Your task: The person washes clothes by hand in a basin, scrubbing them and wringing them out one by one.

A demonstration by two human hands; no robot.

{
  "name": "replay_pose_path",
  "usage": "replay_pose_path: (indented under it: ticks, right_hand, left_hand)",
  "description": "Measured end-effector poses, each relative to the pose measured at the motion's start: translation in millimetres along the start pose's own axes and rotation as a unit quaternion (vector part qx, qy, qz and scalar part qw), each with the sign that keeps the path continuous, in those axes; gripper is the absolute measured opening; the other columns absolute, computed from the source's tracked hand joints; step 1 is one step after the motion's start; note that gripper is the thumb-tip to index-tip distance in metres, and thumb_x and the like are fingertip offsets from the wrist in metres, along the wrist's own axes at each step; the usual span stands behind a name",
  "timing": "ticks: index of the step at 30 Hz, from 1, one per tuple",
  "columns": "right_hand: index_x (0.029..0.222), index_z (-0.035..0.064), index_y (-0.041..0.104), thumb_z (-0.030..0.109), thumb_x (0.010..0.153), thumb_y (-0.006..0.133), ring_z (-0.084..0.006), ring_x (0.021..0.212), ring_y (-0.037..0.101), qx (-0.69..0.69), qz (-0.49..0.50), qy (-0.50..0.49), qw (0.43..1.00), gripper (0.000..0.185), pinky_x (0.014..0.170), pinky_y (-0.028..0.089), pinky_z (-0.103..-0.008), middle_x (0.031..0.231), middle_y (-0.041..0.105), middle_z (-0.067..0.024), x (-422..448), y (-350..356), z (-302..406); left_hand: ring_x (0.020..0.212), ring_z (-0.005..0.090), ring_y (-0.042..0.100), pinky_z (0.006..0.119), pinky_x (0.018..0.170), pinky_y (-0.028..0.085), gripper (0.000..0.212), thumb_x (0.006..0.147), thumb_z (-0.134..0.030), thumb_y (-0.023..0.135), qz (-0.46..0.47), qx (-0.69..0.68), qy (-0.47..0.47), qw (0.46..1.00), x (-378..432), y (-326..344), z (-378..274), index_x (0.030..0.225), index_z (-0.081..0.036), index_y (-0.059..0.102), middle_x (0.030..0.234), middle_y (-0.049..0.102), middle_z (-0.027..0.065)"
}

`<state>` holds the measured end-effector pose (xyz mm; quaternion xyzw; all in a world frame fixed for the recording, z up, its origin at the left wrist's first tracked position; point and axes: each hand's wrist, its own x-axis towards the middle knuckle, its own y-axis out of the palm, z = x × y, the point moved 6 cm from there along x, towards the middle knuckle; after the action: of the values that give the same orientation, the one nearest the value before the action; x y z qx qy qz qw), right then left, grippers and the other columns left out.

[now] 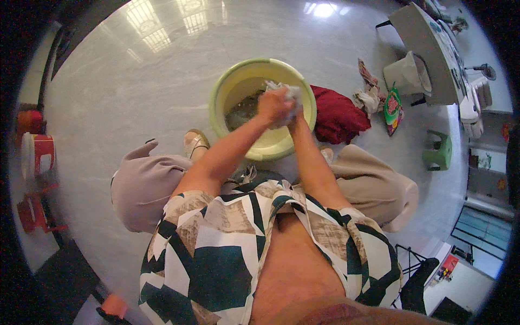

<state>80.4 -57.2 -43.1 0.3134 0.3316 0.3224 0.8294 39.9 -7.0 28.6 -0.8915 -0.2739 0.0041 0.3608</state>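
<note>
A round pale yellow-green basin (219,101) stands on the floor between the person's feet, with greyish, bubbly water inside. Over its right side, my left hand (276,106) grips a wet, bunched white-grey cloth (293,95). My right hand (295,115) is close against the lower right of the same cloth, its fingers largely hidden by the cloth and the left hand. Both hands are slightly blurred. A dark patch, perhaps fabric under the water (243,110), shows in the basin left of the hands.
Dark red fabric (339,115) lies against the basin's right side. Beyond it are crumpled pale cloths (367,99), a green printed packet (393,109) and a white bin (402,75) by a table. A green stool (439,150) stands farther right; a white-and-red bucket (38,156) is far left.
</note>
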Motion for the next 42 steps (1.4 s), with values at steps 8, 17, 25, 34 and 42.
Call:
replay_pose_path:
  ticks: [8, 17, 25, 34, 42]
  right_hand:
    - [0.101, 0.0044, 0.047, 0.027, 0.082, 0.033, -0.023, 0.091, 0.05, 0.026, -0.091, -0.009, 0.995, 0.033, 0.081, 0.04, -0.0368, 0.1, 0.052, -0.0081, 1, 11, 7]
    - [0.101, 0.0047, 0.05, 0.033, 0.081, 0.031, -0.0248, 0.092, 0.051, 0.091, -0.001, 0.043, 0.995, 0.039, 0.081, 0.039, -0.0395, 0.099, 0.054, -0.0098, -13, 35, 15]
    - [0.111, 0.0105, 0.043, 0.056, 0.074, 0.036, -0.0231, 0.095, 0.049, -0.078, -0.271, 0.172, 0.944, 0.059, 0.081, 0.037, -0.0436, 0.107, 0.048, -0.0075, -41, -37, -10]
    - [0.106, 0.0096, 0.042, 0.052, 0.076, 0.035, -0.0249, 0.094, 0.046, 0.075, 0.043, 0.047, 0.995, 0.052, 0.08, 0.039, -0.0386, 0.103, 0.046, -0.0104, -17, -46, -14]
    - [0.099, 0.0074, 0.044, 0.037, 0.079, 0.038, -0.0219, 0.086, 0.05, -0.018, -0.021, -0.064, 0.998, 0.036, 0.074, 0.042, -0.0348, 0.096, 0.049, -0.0083, -19, -23, 13]
  left_hand:
    - [0.078, 0.0308, 0.054, 0.039, 0.067, 0.042, 0.039, 0.071, -0.041, 0.046, 0.016, -0.123, -0.174, 0.977, 23, 0, 66, 0.083, -0.006, 0.056, 0.083, 0.057, 0.0161]
    - [0.078, 0.0222, 0.056, 0.032, 0.066, 0.043, 0.043, 0.072, -0.038, 0.05, 0.139, -0.616, -0.353, 0.69, -6, 19, 60, 0.098, -0.002, 0.05, 0.091, 0.056, 0.0105]
    - [0.068, 0.0142, 0.053, 0.027, 0.061, 0.043, 0.034, 0.062, -0.018, 0.059, 0.057, -0.319, -0.149, 0.934, 18, 12, 80, 0.093, -0.006, 0.053, 0.081, 0.057, 0.0069]
    - [0.072, 0.0323, 0.052, 0.039, 0.061, 0.043, 0.035, 0.056, -0.019, 0.063, 0.205, -0.032, 0.208, 0.956, -39, 47, -44, 0.083, -0.007, 0.046, 0.074, 0.052, 0.0131]
    - [0.073, 0.0312, 0.054, 0.039, 0.06, 0.044, 0.026, 0.065, -0.024, 0.057, 0.055, -0.034, 0.094, 0.993, -22, 19, -32, 0.081, -0.006, 0.048, 0.076, 0.053, 0.0124]
